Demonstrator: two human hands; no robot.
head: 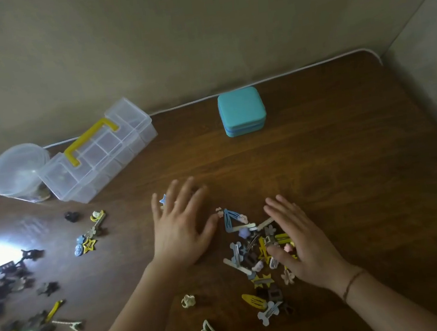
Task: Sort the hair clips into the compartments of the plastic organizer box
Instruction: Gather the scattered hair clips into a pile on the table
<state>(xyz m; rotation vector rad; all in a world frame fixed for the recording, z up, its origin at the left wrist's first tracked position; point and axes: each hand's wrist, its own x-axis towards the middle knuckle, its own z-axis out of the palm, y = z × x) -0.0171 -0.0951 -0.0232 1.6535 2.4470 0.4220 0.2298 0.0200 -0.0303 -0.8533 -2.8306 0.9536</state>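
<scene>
A heap of coloured hair clips (253, 254) lies in the middle of the brown wooden table (349, 165). My left hand (183, 224) lies flat with fingers spread, just left of the heap, partly covering a blue star clip (163, 199). My right hand (301, 240) rests flat over the right side of the heap, fingers spread, hiding some clips. The clear plastic organizer box (100, 152) with a yellow handle stands closed at the back left, its lid down. Dark clips (13, 275) and several yellow and blue ones (88, 236) lie scattered at the left.
A clear round tub (17, 170) stands left of the organizer. A teal square case (242, 111) sits at the back centre by the wall. A bright light glare marks the table's left edge. Loose cream clips (187, 301) lie near my left forearm.
</scene>
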